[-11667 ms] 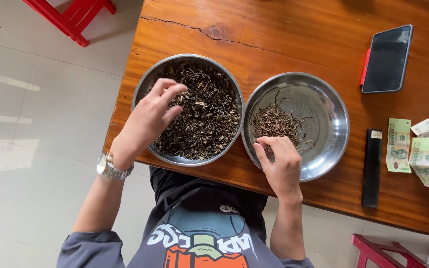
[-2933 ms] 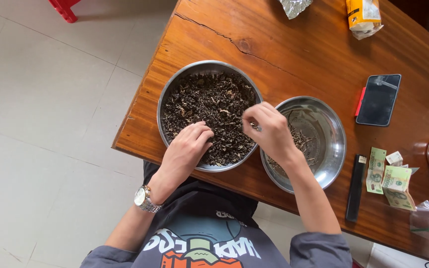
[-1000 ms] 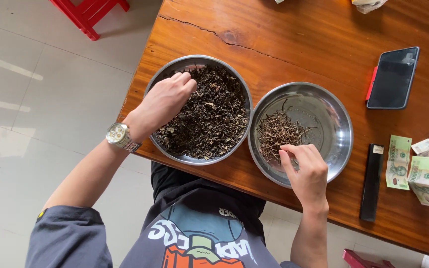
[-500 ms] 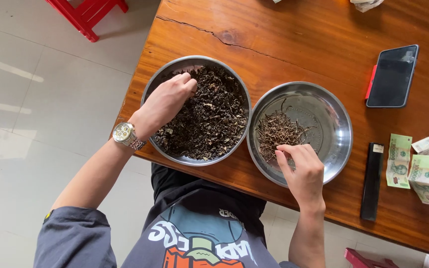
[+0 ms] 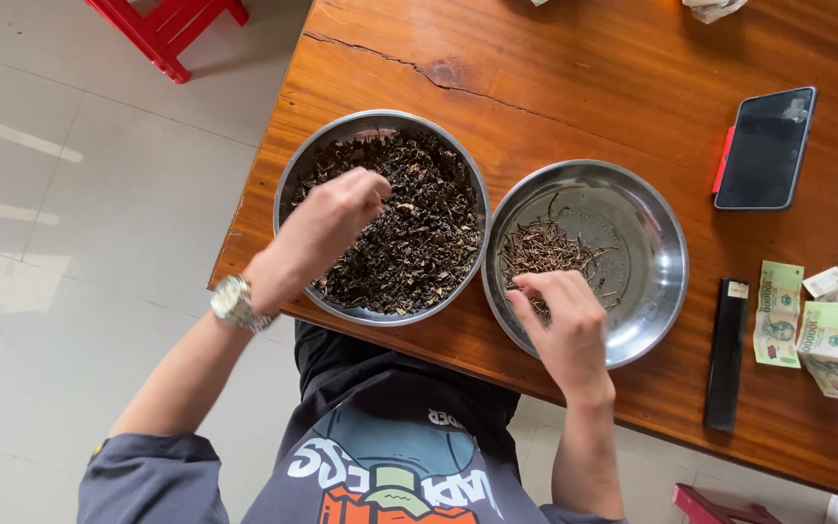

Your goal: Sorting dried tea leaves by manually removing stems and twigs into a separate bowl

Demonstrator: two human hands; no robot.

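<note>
Two round steel bowls stand side by side on a wooden table [image 5: 574, 87]. The left bowl [image 5: 295, 175] is full of dark dried leaves [image 5: 419, 233]. The right bowl [image 5: 657, 281] holds a small heap of thin brown stems [image 5: 545, 250]. My left hand [image 5: 327, 228], with a metal wristwatch [image 5: 236, 303] on its wrist, hovers over the leaves with its fingertips pinched among them. Over the near rim of the right bowl, my right hand [image 5: 564, 325] has its fingers curled together at the stem heap; whether it holds stems I cannot tell.
A dark phone [image 5: 764, 148] in a red case lies at the right. Closer to me are a long black bar [image 5: 726, 354] and several folded banknotes [image 5: 817, 330]. A red plastic stool [image 5: 172, 29] stands on the tiled floor at top left. Another red object [image 5: 720, 507] shows at the bottom right.
My left hand has shifted slightly toward the middle of the leaf bowl. My right hand stays at the near edge of the stem bowl, fingers closing a little.
</note>
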